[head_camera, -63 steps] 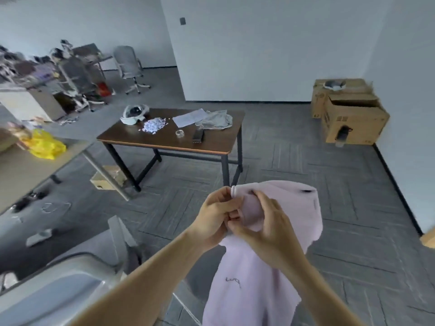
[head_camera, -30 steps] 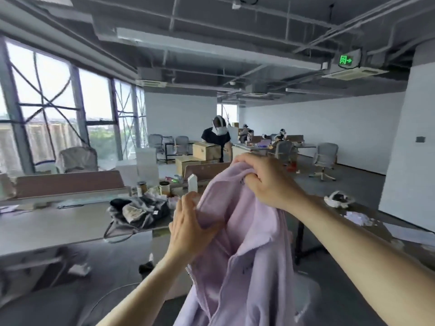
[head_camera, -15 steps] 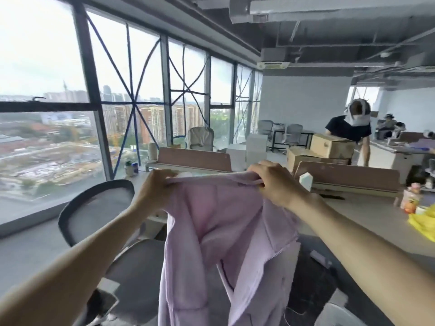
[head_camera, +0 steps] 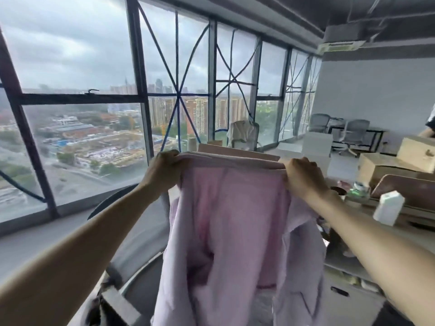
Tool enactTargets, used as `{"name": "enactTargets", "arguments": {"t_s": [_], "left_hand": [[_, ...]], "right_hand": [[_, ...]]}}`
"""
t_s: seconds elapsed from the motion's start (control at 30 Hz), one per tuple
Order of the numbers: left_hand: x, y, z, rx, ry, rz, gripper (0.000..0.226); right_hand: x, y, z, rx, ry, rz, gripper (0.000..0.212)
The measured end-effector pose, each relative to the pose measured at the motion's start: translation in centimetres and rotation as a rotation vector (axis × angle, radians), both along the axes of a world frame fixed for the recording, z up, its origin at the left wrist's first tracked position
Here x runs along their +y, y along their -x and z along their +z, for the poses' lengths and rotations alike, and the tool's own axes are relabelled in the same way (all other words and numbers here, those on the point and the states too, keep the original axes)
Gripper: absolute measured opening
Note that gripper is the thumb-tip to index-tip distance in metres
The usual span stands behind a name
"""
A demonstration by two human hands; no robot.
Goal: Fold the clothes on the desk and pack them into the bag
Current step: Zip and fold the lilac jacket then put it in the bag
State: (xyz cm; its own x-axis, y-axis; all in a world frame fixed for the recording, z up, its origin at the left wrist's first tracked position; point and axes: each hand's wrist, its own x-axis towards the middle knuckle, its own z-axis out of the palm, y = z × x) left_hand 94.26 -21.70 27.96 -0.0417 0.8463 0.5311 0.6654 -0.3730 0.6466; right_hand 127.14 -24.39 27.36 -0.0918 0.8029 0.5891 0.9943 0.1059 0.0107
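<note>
A pale pink garment (head_camera: 233,222) hangs in the air in front of me, stretched flat along its top edge. My left hand (head_camera: 162,169) grips the top left corner with curled fingers. My right hand (head_camera: 303,176) grips the top right corner the same way. The cloth drops down past the bottom of the frame, with loose folds and a flap on the right side. No bag is in view.
A grey office chair (head_camera: 131,260) stands directly below the garment. A desk (head_camera: 400,222) with a white bottle (head_camera: 388,208), cardboard boxes (head_camera: 386,165) and clutter runs along the right. Tall windows (head_camera: 94,114) fill the left and middle.
The view has swung left from the room toward the windows. My hands have moved apart, stretching the garment's top edge wide and level.
</note>
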Motion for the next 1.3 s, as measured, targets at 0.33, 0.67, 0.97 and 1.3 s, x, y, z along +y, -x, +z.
{"name": "enactTargets", "arguments": {"t_s": [0.33, 0.67, 0.97, 1.3], "left_hand": [[22.0, -4.1, 3.9, 0.211, -0.004, -0.268, 0.035], [41.2, -10.2, 4.9, 0.140, -0.117, -0.134, 0.024], [57.4, -15.6, 2.3, 0.378, -0.150, -0.113, 0.050], [67.0, -19.7, 0.9, 0.395, -0.082, -0.153, 0.023]], "right_hand": [[15.3, -6.0, 3.6, 0.075, -0.104, -0.200, 0.031], [29.5, -11.3, 6.7, 0.133, -0.012, -0.119, 0.019], [44.6, -16.8, 3.9, 0.069, 0.047, -0.167, 0.013], [53.6, -19.5, 2.0, 0.140, 0.196, -0.207, 0.031]]}}
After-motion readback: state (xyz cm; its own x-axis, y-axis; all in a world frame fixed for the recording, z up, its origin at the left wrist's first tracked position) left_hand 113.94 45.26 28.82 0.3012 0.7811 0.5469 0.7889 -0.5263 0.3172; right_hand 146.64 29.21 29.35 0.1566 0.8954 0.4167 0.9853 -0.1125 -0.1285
